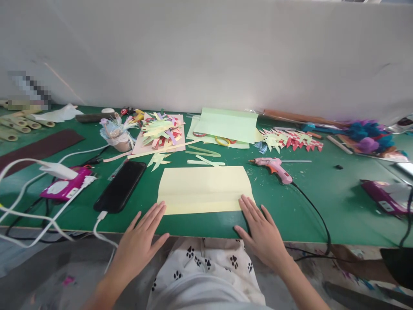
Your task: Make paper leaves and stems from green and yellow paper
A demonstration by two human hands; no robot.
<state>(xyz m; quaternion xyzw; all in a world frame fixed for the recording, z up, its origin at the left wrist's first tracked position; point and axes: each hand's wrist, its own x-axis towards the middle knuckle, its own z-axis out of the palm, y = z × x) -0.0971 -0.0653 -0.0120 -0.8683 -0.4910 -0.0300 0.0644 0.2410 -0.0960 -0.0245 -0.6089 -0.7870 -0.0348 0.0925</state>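
A pale yellow sheet of paper (204,185) lies on the green table in front of me, with a crease running across its lower part. My left hand (143,234) rests at its lower left corner, fingers stretched out and fingertips on the paper's edge. At the lower right corner my right hand (260,228) also lies flat, its fingertips touching the sheet. Neither hand grips anything. Just beyond the sheet are cut paper strips (206,162). To its right lies a pink glue gun (274,168) with a glue stick behind it.
A black phone (121,187) and a purple power strip (67,185) with white cables lie left. Behind are cut paper pieces (161,131), light green sheets (227,125), scissors (222,141) and red-and-white cut paper (301,140). Another power strip (385,196) and a person's arm (361,265) are at right.
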